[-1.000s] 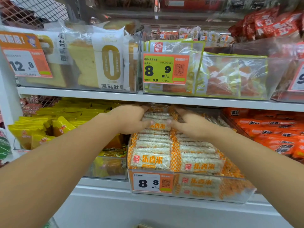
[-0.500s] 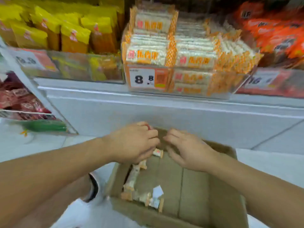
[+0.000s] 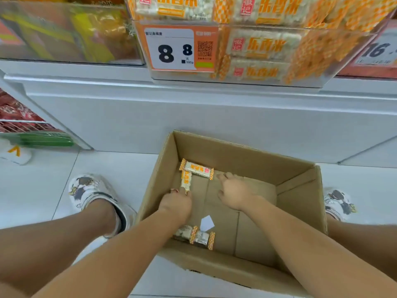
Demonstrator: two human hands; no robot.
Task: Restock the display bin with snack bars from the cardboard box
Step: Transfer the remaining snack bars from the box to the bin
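Head view, single frame.

Item: brown open-topped cardboard box [image 3: 298, 203], lower centre of the frame, on a white tiled floor [image 3: 120, 166].

Contents: four orange-and-white wrapped snack bars. One lies crosswise at the box's upper left inner corner [image 3: 196, 168]. A second lies lengthwise just below it, along the left wall [image 3: 186, 181]. Two more lie side by side against the near wall [image 3: 194, 235], beside a small white paper scrap [image 3: 207, 223].

Left hand [image 3: 177, 204]: inside the box at centre-left, fingers curled over the near end of the lengthwise bar; whether it pinches the bar or only touches it cannot be told.

Right hand [image 3: 233, 195]: inside the box at centre, fingers loosely spread and reaching toward the right end of the crosswise bar, fingertips near it, holding nothing.

Item: clear plastic display bin [image 3: 236, 79], upper centre of the frame on a white shelf [image 3: 86, 82], stacked with the same bars; orange-bordered white price tag reading "8 8" [image 3: 178, 50] on its front.

Also present: white patterned slippers at lower left [image 3: 90, 190] and right edge [image 3: 339, 203].
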